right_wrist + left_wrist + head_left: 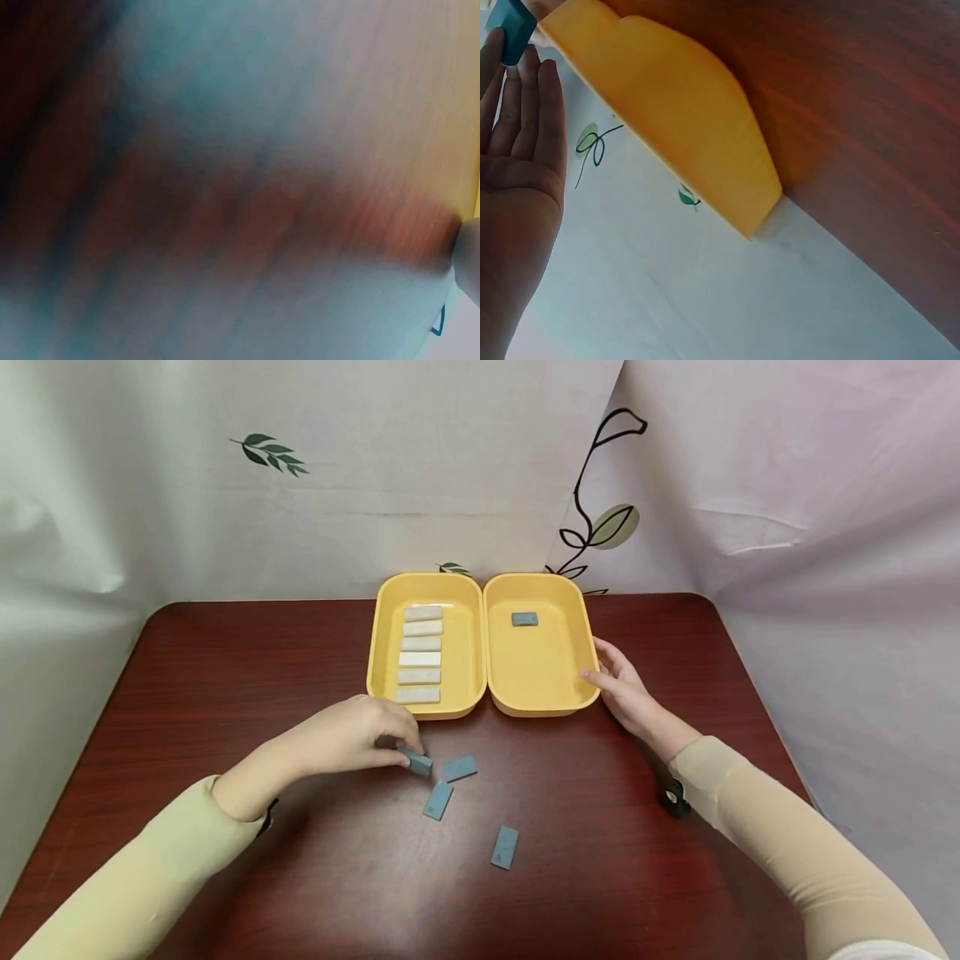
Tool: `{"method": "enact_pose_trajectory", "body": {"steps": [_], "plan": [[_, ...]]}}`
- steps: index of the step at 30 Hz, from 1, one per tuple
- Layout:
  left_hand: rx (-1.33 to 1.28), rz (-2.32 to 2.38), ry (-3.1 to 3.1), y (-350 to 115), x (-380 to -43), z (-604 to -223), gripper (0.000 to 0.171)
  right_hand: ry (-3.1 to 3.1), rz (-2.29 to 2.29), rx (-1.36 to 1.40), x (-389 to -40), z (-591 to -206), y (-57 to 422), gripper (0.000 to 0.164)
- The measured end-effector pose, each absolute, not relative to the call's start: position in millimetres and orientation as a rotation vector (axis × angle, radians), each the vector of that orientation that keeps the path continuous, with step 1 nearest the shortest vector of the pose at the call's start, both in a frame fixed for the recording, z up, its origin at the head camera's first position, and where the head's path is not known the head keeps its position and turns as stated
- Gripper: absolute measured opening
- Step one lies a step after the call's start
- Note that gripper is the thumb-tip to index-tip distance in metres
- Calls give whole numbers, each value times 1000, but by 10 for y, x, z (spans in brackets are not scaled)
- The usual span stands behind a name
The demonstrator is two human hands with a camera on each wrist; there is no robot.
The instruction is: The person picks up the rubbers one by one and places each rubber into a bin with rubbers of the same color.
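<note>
My left hand (356, 733) pinches a small blue-grey rectangular block (420, 765) between thumb and fingers, just in front of the left yellow tray (372, 647). In the left wrist view, the held block (514, 31) shows at the fingertips. Two more blue-grey blocks lie close by, one block (460, 767) to its right and another block (438, 801) nearer me. A further block (506, 847) lies off to the right. My right hand (626, 692) holds the right yellow tray (551, 708) at its right side, thumb over the rim and fingers against the outer wall.
The two trays stand side by side at the table's back. A column of several white blocks (420, 658) lies in the left one; a single blue-grey block (524, 619) lies in the right one. A pale curtain (375, 477) hangs behind the dark red wooden table (262, 852).
</note>
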State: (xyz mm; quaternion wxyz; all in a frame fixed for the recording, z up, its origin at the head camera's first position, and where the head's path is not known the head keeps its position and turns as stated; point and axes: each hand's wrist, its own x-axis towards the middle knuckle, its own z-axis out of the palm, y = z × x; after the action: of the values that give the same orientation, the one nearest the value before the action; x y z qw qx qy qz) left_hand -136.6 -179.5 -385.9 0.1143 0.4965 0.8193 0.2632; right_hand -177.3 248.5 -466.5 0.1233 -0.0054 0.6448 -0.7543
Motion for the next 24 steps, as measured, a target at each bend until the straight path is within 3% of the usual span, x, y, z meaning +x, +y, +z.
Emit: {"method": "enact_pose_trajectory", "body": {"steps": [16,24], "plan": [[1446,906,2479,-1369,-1688,-3642,12,1889,-2188,-5,-1771,-4658,2494,70],[1278,1047,2556,-1154,-1932,-3534,11,1887,-2195,-6,-1771,-4663,2488,69]]}}
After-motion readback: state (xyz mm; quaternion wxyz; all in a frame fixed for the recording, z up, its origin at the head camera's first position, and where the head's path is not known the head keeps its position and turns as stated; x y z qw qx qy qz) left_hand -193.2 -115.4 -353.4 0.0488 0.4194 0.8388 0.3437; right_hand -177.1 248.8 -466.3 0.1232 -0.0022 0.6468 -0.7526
